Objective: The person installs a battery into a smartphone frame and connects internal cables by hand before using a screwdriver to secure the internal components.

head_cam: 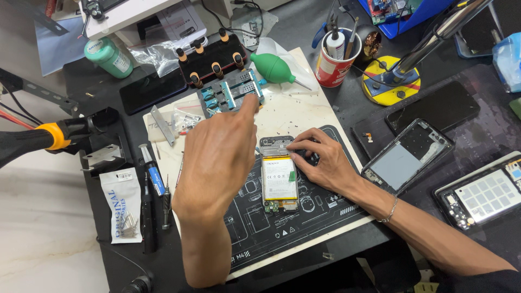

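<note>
An opened phone (279, 176) with a yellow-white battery lies face down on a black work mat (282, 228). My right hand (320, 160) rests on the mat beside the phone, its fingertips pressing on the phone's top end. My left hand (220, 154) is raised above the mat, fingers pinched together and reaching toward a blue-grey circuit board holder (230, 92) at the back. Whether something tiny sits between those fingertips I cannot tell.
A green air blower (274, 68), a red cup of tools (336, 59), a black clamp block (211, 57) and a green bottle (108, 57) stand behind. Screwdrivers (154, 179) and a screw bag (124, 203) lie left. Phone frames and screens (407, 154) lie right.
</note>
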